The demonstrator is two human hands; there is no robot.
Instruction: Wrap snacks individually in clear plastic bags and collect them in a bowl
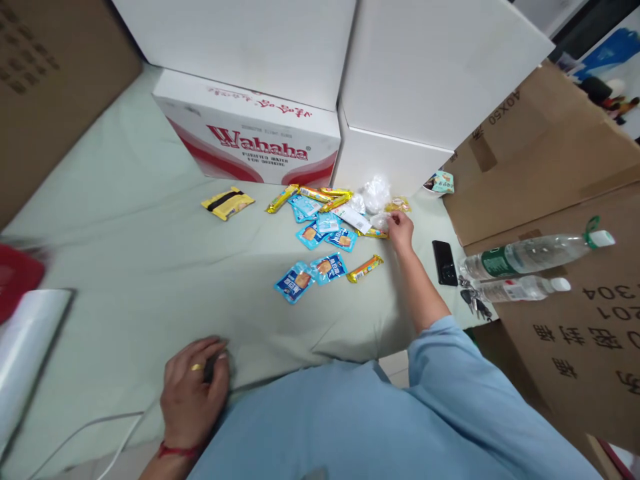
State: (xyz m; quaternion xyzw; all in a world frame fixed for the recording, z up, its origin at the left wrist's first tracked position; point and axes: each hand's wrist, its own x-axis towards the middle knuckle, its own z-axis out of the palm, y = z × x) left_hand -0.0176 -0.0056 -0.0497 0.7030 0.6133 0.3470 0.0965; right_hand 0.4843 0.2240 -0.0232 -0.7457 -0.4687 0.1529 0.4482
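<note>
My right hand (pixel 401 232) reaches to the back of the cloth-covered surface, its fingers pinched on a crumpled clear plastic bag (pixel 381 221). Behind it sits a larger crumpled clear bag (pixel 376 193). To its left is a pile of yellow snack sticks (pixel 314 194), blue snack packets (pixel 311 235) and a white card (pixel 352 217). Two blue packets (pixel 295 282) and one yellow stick (pixel 365 269) lie nearer to me. My left hand (pixel 194 390), wearing a ring, rests curled at the front edge; something dark shows between thumb and fingers, too shaded to name.
A Wahaha water carton (pixel 255 137) and white boxes (pixel 400 67) stand along the back. A yellow packet (pixel 228 203) lies left of the pile. At right are a phone (pixel 445 263), keys (pixel 475 301), two bottles (pixel 537 255) and brown cartons (pixel 560 167). A white cable (pixel 123 447) runs front left.
</note>
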